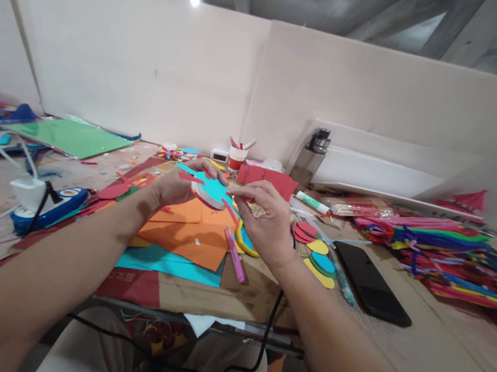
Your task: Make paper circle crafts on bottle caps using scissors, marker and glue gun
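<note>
Across the person's lap runs a black cable; a sleeve-free forearm snagging it could jolt the work. Beyond the table edge lie cyan sheets, then orange sheets, with a pink marker beside them that a stray wrist might roll away. Above these, lifted between both hands, is a blue-topped paper piece with strips projecting outward. The left hand grasps its left side; too firm a squeeze could crumple its pale rim. The right hand has thumb and forefinger bent at the right-hand strips; whether they pinch one, I cannot tell. A careless tug there might tear or loosen a strip. Farther back stands a red-and-white cup.
</note>
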Available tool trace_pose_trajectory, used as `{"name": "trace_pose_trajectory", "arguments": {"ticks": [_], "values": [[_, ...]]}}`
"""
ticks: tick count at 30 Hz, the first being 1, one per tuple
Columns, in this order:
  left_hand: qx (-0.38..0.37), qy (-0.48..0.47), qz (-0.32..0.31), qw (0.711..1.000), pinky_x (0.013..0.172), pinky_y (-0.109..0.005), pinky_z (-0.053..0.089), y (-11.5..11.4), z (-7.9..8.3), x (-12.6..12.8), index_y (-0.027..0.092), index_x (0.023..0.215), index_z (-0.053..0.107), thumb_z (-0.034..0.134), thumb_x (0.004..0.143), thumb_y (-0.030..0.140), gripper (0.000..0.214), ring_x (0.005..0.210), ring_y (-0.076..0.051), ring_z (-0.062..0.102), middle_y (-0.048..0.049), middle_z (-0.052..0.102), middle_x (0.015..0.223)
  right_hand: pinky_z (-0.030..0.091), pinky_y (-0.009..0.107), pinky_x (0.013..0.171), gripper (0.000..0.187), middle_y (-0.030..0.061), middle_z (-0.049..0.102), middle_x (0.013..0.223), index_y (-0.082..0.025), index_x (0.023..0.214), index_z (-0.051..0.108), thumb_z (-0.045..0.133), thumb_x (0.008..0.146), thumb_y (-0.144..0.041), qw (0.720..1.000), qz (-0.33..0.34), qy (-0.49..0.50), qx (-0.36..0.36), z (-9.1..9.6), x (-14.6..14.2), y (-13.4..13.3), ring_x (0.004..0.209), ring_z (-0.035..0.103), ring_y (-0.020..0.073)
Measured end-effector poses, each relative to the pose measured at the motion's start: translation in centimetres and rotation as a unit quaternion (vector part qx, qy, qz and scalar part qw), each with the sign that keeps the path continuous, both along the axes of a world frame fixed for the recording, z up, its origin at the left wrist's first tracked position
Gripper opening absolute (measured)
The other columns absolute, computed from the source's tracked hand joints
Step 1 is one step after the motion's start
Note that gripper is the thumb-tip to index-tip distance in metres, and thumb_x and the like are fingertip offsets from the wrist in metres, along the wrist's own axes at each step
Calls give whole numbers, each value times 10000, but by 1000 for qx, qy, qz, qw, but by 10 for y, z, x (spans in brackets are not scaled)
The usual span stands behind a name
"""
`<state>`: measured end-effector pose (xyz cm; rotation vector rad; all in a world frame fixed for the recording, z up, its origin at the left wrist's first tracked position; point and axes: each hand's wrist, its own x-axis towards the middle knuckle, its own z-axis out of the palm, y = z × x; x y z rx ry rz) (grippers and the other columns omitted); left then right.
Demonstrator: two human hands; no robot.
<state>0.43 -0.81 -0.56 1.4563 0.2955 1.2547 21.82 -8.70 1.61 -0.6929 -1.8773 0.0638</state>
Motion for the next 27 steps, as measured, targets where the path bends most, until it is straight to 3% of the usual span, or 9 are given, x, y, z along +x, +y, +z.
{"name": "trace_pose_trajectory", "arguments": {"ticks": [7, 12, 16, 19, 22, 27], "values": [[4, -3, 12, 1000, 728, -279, 577, 1, 0, 2, 183, 749, 659, 906, 560, 216, 313, 809, -169, 696, -41, 722, 857, 537, 317, 809, 152, 44, 713, 932, -249, 959, 737, 622, 899, -170, 1000, 11, 4, 2, 0, -1, 0, 916, 657, 170], [-23, -12, 0, 1000, 731, -285, 581, -3, 3, 3, 184, 772, 666, 872, 647, 283, 260, 806, -165, 702, -40, 725, 871, 526, 330, 827, 151, 46, 719, 940, -246, 976, 722, 612, 902, -173, 1000, 21, 4, -1, -1, 0, 3, 919, 645, 172], [-44, -1, -17, 999, 681, -269, 575, -7, 7, 5, 179, 796, 673, 915, 540, 183, 353, 754, -164, 698, -34, 731, 862, 511, 315, 798, 204, 40, 701, 936, -239, 1068, 686, 632, 878, -191, 999, 23, -3, -27, -4, 1, 7, 880, 626, 164], [-84, -27, -22, 996, 611, -212, 542, -11, 9, 12, 145, 807, 681, 914, 564, 228, 348, 649, -123, 662, -34, 711, 765, 503, 303, 759, 391, 46, 675, 1043, -244, 1199, 617, 671, 815, -200, 994, 29, 38, -98, -6, -1, 10, 895, 611, 162], [-156, -109, -19, 981, 611, -171, 533, -15, 9, 25, 143, 850, 674, 880, 634, 214, 306, 609, -75, 632, -1, 688, 727, 486, 307, 715, 538, 67, 640, 1103, -217, 1230, 577, 734, 716, -240, 970, 25, 107, -216, -7, -3, 16, 867, 585, 165], [-240, -164, 3, 957, 565, -184, 515, -16, 3, 42, 125, 819, 648, 809, 701, 171, 205, 600, -78, 629, 7, 676, 702, 412, 295, 689, 547, -15, 576, 861, -201, 1126, 623, 791, 618, -317, 899, 67, 222, -372, -13, -4, 24, 733, 490, 122]]}}
